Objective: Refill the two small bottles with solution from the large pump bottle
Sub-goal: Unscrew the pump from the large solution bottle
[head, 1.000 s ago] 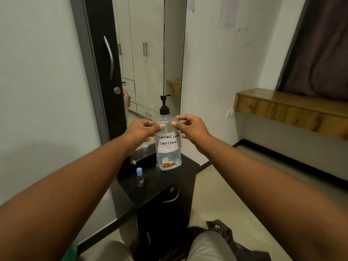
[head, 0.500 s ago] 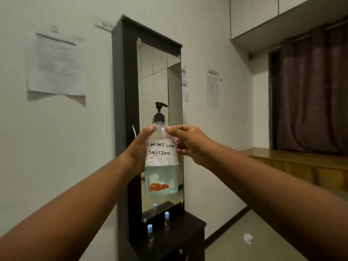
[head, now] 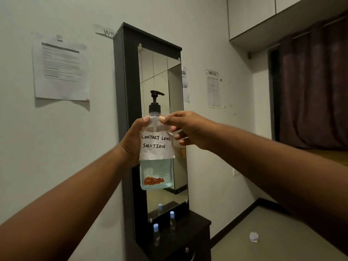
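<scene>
- Head view: the pump bottle (head: 156, 147) stands upright in the air, long axis vertical, black spout pointing right.
- Left hand (head: 131, 142) wraps the bottle's left side, thumb on its shoulder.
- Right hand (head: 186, 127) pinches the shoulder just below the pump collar, its other fingers curled.
- Two small bottles (head: 156, 234) stand on the dark cabinet (head: 188, 232), well below both hands.

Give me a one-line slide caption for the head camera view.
Both hands, left hand and right hand, hold the pump bottle up before the mirror.
</scene>
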